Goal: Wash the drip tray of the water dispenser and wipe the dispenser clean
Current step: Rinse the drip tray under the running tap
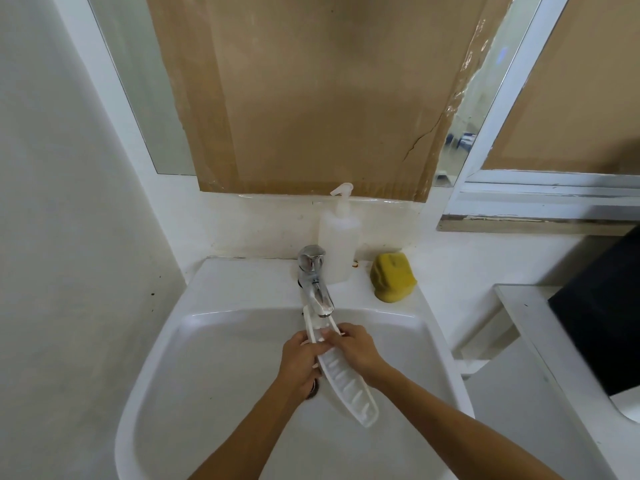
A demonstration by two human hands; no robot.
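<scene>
A long white slotted drip tray (349, 382) is held on edge over the basin of a white sink (214, 341), its far end right under the spout of the chrome tap (317, 289). My left hand (303, 362) grips the tray from the left side, fingers curled round its edge. My right hand (356, 346) holds it from the right, fingertips on its upper part near the spout. Whether water runs from the tap is not clear. The water dispenser is out of sight.
A white pump soap bottle (337, 237) stands behind the tap, with a yellow sponge (393, 277) to its right on the sink rim. Brown cardboard (311, 98) covers the mirror above. A white ledge and a dark object (602, 323) lie at the right.
</scene>
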